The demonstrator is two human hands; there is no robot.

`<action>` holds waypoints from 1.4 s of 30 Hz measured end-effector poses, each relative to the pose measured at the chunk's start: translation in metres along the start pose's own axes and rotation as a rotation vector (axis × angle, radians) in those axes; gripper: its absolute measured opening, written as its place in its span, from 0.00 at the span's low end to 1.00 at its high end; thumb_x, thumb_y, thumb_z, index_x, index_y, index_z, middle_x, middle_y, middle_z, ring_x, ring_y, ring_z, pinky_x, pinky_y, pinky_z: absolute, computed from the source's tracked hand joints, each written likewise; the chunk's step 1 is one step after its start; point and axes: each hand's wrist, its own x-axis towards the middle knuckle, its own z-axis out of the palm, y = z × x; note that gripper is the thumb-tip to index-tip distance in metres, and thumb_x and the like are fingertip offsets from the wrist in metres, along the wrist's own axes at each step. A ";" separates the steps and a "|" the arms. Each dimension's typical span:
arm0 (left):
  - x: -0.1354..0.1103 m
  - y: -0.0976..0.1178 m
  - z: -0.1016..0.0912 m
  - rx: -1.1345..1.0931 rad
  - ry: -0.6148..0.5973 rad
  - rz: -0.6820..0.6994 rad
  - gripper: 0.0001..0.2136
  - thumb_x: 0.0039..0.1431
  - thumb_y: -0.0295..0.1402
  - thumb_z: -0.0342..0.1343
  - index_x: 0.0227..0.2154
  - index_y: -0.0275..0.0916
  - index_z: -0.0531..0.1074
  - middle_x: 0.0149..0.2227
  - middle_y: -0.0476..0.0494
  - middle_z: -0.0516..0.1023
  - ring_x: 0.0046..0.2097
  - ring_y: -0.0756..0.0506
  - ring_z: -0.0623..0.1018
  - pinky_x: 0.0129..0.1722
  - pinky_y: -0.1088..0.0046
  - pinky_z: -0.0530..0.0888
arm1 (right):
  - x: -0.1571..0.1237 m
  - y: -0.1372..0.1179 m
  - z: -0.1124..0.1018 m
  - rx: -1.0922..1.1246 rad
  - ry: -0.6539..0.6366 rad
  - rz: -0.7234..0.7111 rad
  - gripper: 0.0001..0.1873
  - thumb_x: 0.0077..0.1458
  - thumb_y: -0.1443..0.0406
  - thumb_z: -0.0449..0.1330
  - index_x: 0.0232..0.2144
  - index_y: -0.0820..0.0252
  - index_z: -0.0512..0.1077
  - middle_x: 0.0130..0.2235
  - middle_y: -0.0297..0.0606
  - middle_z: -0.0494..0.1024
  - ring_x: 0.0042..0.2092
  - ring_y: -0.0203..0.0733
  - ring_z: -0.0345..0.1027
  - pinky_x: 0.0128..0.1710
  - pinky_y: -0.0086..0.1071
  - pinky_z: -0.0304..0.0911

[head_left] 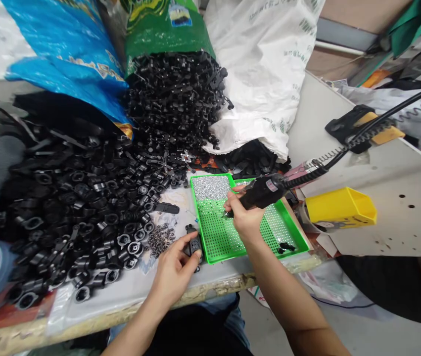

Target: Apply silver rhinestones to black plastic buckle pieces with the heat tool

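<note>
My left hand (176, 263) pinches a small black plastic part (194, 244) on the bench, just left of a green tray (210, 257). In my right hand (246, 220) is a black electric screwdriver (261, 193), tilted with its tip low over the perforated middle of the tray. Silver screws (210, 188) fill the tray's back left compartment. A few small black pieces (286, 246) lie in its front right corner. Beside my left hand are a heap of tiny dark pieces (161, 239) and a flat black part (167, 207).
Black ring-shaped parts (99, 217) pile across the left side. Behind, a green sack (169, 29) spills black parts next to a white sack (258, 64). A blue tub (4, 291) stands front left, a yellow holder (338, 207) right. The screwdriver's cord (392, 111) runs up right.
</note>
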 end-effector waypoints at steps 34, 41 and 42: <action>-0.004 0.003 0.002 0.044 0.046 0.102 0.17 0.60 0.33 0.58 0.52 0.38 0.77 0.33 0.46 0.81 0.28 0.47 0.73 0.29 0.73 0.67 | -0.081 -0.036 0.025 -0.056 -0.518 -0.009 0.09 0.58 0.62 0.64 0.31 0.54 0.65 0.23 0.27 0.73 0.23 0.35 0.69 0.26 0.32 0.69; 0.008 -0.006 -0.003 0.008 0.081 0.073 0.22 0.64 0.40 0.57 0.59 0.39 0.74 0.38 0.42 0.82 0.35 0.45 0.79 0.35 0.71 0.74 | -0.025 -0.031 0.011 0.069 -0.151 -0.105 0.14 0.55 0.65 0.67 0.41 0.53 0.68 0.21 0.21 0.74 0.23 0.36 0.72 0.30 0.34 0.73; 0.009 -0.007 -0.003 0.003 0.086 0.079 0.22 0.64 0.41 0.57 0.59 0.39 0.74 0.39 0.41 0.82 0.37 0.44 0.79 0.36 0.71 0.74 | -0.016 -0.025 0.009 0.078 -0.093 -0.100 0.14 0.54 0.64 0.68 0.40 0.54 0.68 0.20 0.21 0.73 0.21 0.35 0.70 0.28 0.33 0.72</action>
